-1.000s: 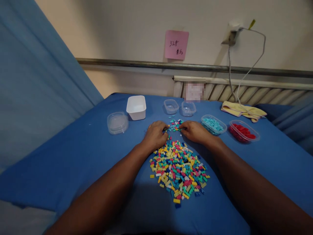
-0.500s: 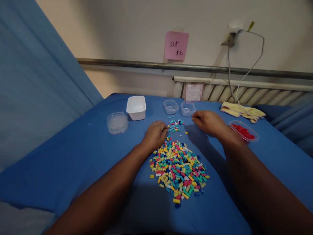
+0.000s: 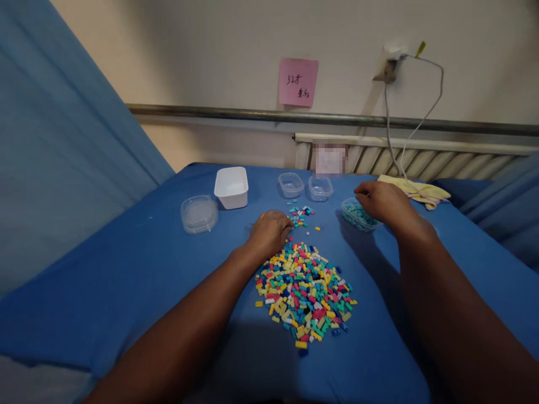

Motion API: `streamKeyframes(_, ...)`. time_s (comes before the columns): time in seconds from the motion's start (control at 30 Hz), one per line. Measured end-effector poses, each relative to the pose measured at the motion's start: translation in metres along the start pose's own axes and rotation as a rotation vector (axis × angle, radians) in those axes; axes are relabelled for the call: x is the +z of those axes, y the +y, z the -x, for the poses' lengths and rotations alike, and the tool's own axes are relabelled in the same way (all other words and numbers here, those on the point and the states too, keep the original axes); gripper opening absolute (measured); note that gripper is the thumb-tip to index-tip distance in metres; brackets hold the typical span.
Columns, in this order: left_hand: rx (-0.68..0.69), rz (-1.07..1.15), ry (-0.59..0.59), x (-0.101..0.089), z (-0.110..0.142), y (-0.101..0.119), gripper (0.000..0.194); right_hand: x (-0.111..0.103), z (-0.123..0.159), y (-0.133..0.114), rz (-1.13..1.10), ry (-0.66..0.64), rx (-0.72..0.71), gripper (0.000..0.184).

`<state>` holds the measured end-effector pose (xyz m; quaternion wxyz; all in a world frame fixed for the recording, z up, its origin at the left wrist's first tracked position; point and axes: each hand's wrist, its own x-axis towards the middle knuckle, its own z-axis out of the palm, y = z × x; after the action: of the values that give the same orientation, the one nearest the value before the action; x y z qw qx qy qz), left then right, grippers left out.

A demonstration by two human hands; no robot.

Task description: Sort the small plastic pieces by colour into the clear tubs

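My left hand (image 3: 270, 231) rests on the blue cloth at the left edge of a small cluster of bricks (image 3: 300, 213). Its fingers are curled together, and whatever they hold is hidden. Just below spreads a large heap of mixed toy building bricks (image 3: 306, 292) in yellow, teal, pink, blue and white. My right hand (image 3: 381, 203) hovers over the rim of a clear plastic tub with teal bricks (image 3: 357, 217). Its thumb and fingertips are bunched; anything between them is too small to make out.
Two clear tubs (image 3: 290, 185) stand side by side at the back. Left of them are a white tub (image 3: 232, 193) and some stacked clear lids (image 3: 199, 214). A yellow cloth (image 3: 415, 191) lies at the back right, with a cable (image 3: 402, 163) hanging onto it.
My right hand has moved right, from beside a clear back tub to above the teal bricks' tub, now visible. The tub of red bricks is hidden behind my right arm. My left hand has barely moved.
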<state>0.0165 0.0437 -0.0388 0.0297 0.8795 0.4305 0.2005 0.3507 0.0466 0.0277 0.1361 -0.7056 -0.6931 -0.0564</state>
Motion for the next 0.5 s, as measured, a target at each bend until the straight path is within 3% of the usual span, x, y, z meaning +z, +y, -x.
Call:
streamKeyframes(0.2,-0.053,-0.009,-0.041,-0.007,0.0,-0.004,0.019,0.003,0.003,0.003,0.021,-0.061,0.007,0.033)
streamKeyframes(0.3,-0.052,-0.009,-0.043,-0.01,0.0,-0.006,0.02,0.001,0.003,-0.002,0.013,-0.03,-0.015,0.032)
streamKeyframes(0.43,-0.055,0.059,0.009,-0.011,0.0,-0.006,0.021,-0.002,0.008,-0.029,-0.092,0.0,-0.152,0.029)
streamKeyframes(0.5,-0.094,0.27,0.076,-0.01,-0.001,-0.002,0.02,0.001,0.013,-0.05,-0.211,-0.024,-0.272,0.026)
